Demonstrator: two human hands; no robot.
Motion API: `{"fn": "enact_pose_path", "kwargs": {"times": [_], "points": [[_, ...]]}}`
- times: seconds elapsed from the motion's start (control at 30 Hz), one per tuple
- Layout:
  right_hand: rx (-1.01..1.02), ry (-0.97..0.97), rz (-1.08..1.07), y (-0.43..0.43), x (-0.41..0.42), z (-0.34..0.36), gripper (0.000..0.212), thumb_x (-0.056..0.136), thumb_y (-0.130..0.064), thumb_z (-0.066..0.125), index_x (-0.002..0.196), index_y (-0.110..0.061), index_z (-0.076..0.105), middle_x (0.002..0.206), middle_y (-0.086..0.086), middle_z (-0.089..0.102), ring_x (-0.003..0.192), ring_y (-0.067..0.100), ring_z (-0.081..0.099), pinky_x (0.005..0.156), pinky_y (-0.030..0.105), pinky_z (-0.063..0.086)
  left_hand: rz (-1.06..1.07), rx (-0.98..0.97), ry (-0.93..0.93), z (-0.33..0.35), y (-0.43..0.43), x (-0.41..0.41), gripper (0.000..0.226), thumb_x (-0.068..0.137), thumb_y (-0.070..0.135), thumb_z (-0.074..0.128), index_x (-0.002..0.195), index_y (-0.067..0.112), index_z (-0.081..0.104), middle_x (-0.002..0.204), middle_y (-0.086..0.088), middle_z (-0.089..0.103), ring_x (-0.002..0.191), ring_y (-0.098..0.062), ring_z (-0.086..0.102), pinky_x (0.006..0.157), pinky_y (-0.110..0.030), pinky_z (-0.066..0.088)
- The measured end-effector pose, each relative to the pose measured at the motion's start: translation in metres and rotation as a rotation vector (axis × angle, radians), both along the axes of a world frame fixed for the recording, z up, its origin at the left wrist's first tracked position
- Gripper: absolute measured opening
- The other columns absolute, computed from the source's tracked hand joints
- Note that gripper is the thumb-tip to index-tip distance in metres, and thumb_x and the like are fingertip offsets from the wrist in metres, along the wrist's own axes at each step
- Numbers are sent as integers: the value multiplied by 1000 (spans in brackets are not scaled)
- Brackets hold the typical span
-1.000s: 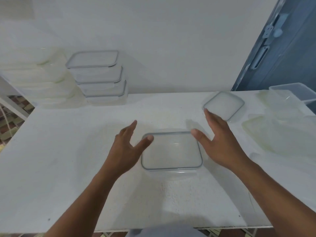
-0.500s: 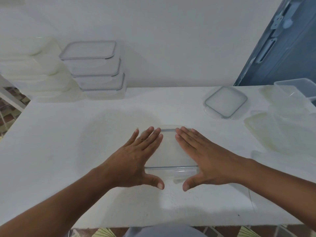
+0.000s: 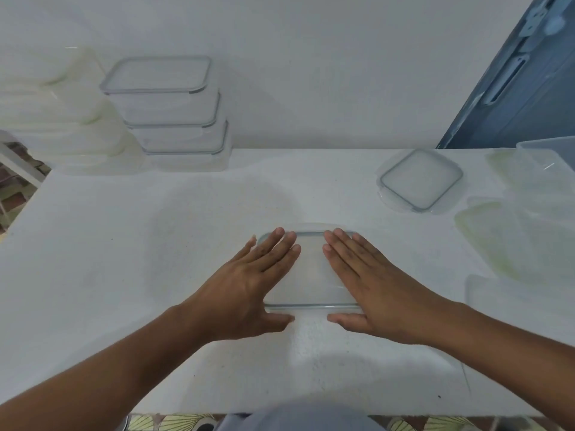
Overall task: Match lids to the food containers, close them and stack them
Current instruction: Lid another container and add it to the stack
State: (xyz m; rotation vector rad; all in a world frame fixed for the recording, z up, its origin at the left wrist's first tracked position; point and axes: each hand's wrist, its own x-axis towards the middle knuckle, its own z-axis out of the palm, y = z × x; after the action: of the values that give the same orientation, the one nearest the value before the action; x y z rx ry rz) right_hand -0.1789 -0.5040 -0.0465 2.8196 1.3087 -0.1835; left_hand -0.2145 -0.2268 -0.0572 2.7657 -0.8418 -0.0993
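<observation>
You have bare table (image 3: 124, 259) to pass over left of centre and along the near edge. At the back left a stack of closed containers (image 3: 168, 113) stands against the wall, with pale tubs (image 3: 62, 119) just beside it. On your right a square lid (image 3: 421, 180) lies flat, and a clutter of lids (image 3: 510, 241), perhaps overlapping, fills that side.

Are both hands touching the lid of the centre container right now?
Touching. The head view shows the left hand and right hand lying flat, fingers straight, on the lid.
</observation>
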Motion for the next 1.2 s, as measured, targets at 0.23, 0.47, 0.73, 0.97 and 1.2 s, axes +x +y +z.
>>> {"fn": "enact_pose_path", "kwargs": {"times": [0.23,0.47,0.73,0.97,1.2], "points": [[13,-11,49,-5,5,-1,100,96,-76,29,159,-4,2,168,13,-8,154,21,-13,122,35,-4,22,85,93,15,0,0,109,85,79,54,164,26,1,170,12,-12,154,-5,-22,127,-54,1],[32,-35,157,-30,45,8,86,96,-67,36,160,-15,12,168,1,0,154,9,-7,123,33,0,-3,305,143,46,5,-9,119,73,98,40,163,33,-4,166,20,-15,146,-7,-40,118,-57,-23],[-29,-242,223,-29,88,18,80,83,-35,79,151,-14,43,162,2,28,150,19,24,118,43,15,-79,322,136,55,-13,-26,120,73,99,35,164,27,5,169,15,-4,147,-11,-40,117,-63,-20],[-138,-210,197,-27,97,17,80,92,-24,69,159,-20,24,166,-5,9,153,15,5,125,40,7,-64,274,161,49,-18,-25,113,75,96,38,163,31,10,169,19,1,150,-8,-32,119,-62,-17],[-83,-30,14,-18,59,50,71,104,-24,42,158,-23,-3,162,-11,-14,150,5,-15,126,36,-3,12,133,162,67,-11,-12,110,75,95,44,163,34,18,168,23,7,153,4,-11,125,-49,-8]]}}
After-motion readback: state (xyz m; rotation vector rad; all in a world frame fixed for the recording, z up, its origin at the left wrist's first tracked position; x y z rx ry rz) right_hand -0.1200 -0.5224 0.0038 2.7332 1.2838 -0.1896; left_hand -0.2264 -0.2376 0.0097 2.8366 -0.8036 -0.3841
